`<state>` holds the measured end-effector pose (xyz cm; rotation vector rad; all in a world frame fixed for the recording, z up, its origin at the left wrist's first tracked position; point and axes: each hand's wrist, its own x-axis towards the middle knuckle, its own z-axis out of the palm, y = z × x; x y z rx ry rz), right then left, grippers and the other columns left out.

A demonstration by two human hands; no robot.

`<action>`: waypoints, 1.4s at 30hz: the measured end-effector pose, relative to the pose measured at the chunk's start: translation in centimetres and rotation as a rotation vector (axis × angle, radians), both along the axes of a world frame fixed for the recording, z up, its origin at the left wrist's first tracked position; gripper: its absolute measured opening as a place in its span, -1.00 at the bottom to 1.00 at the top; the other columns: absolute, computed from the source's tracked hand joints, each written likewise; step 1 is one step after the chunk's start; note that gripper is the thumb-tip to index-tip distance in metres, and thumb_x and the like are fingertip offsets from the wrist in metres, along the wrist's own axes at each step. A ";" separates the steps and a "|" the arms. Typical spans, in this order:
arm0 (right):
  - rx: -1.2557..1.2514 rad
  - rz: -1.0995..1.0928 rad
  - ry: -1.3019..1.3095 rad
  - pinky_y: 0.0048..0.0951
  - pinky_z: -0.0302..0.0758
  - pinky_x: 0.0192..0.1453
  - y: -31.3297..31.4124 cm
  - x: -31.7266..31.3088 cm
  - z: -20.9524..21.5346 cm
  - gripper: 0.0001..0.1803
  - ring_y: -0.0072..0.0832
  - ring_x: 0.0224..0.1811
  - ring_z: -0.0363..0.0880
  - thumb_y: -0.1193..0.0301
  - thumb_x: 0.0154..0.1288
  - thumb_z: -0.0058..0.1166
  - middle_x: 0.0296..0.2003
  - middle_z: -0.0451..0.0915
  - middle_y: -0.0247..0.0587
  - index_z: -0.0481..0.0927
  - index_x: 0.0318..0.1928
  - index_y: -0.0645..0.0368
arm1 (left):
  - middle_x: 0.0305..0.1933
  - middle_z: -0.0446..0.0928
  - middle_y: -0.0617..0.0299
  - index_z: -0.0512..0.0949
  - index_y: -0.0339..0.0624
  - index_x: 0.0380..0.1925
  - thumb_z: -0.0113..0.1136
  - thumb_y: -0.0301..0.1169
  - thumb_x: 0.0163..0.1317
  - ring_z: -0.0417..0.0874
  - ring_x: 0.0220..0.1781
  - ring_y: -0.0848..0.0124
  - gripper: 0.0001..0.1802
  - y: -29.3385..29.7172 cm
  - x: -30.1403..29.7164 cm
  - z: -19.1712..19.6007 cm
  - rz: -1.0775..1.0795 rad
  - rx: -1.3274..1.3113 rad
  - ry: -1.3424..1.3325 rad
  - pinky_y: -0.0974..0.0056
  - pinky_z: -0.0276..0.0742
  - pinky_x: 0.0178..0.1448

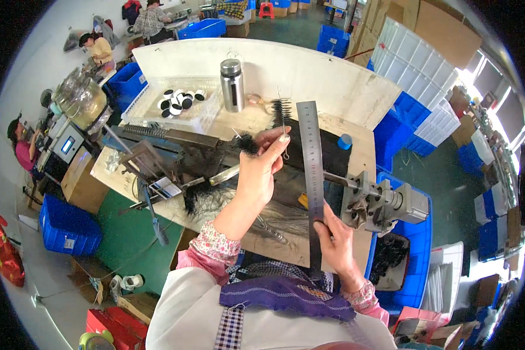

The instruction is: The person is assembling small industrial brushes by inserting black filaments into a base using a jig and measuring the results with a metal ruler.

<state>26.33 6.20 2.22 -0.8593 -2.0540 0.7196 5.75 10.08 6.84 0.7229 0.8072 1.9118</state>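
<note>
My left hand (261, 166) is closed, pinching a small twisted-wire brush (282, 111) upright between thumb and fingers. Black bristles ring its upper part, and a wire loop shows below the thumb. A second black bristle tuft (248, 144) with a wire tip sits at the outer side of the same hand; whether it is held there is unclear. In my right hand (335, 245) a long steel ruler (312, 169) is gripped near its lower end. The ruler stands nearly upright beside the brush, a little to its right, with a gap between them.
Loose black bristles (207, 201) lie on the bench by a metal machine (385, 201). A steel flask (232, 87) and a white basket (204, 116) of round black-and-white pieces stand behind. A blue cap (345, 141) is at right. Blue crates (70, 224) flank the bench; people sit far left.
</note>
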 end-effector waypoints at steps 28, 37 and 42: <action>-0.034 -0.142 0.031 -0.38 0.51 -0.11 -1.6 3.0 -0.7 -0.48 -0.20 -0.19 0.63 0.61 0.18 0.03 -0.20 0.58 0.12 0.34 0.19 0.26 | -0.47 0.44 0.43 0.56 -0.29 -0.19 0.28 -0.46 0.10 0.23 -0.59 0.71 -0.74 1.2 3.7 -1.2 -0.197 -0.111 0.045 0.58 0.08 -0.59; -0.012 -0.145 0.020 -0.36 0.51 -0.19 -1.6 2.7 -1.1 -0.45 -0.15 -0.29 0.62 0.60 0.17 0.04 -0.29 0.58 0.11 0.33 0.21 0.22 | -0.49 0.44 0.45 0.57 -0.27 -0.23 0.28 -0.46 0.10 0.27 -0.61 0.72 -0.78 1.1 3.6 -1.5 -0.163 -0.124 0.040 0.60 0.14 -0.60; -0.026 -0.145 0.001 -0.36 0.51 -0.21 -1.8 2.8 -1.4 -0.46 -0.12 -0.31 0.62 0.59 0.17 0.04 -0.29 0.57 0.13 0.34 0.21 0.22 | -0.45 0.50 0.42 0.59 -0.25 -0.26 0.30 -0.45 0.08 0.22 -0.63 0.75 -0.79 1.1 3.6 -1.9 -0.143 -0.116 0.023 0.59 0.05 -0.59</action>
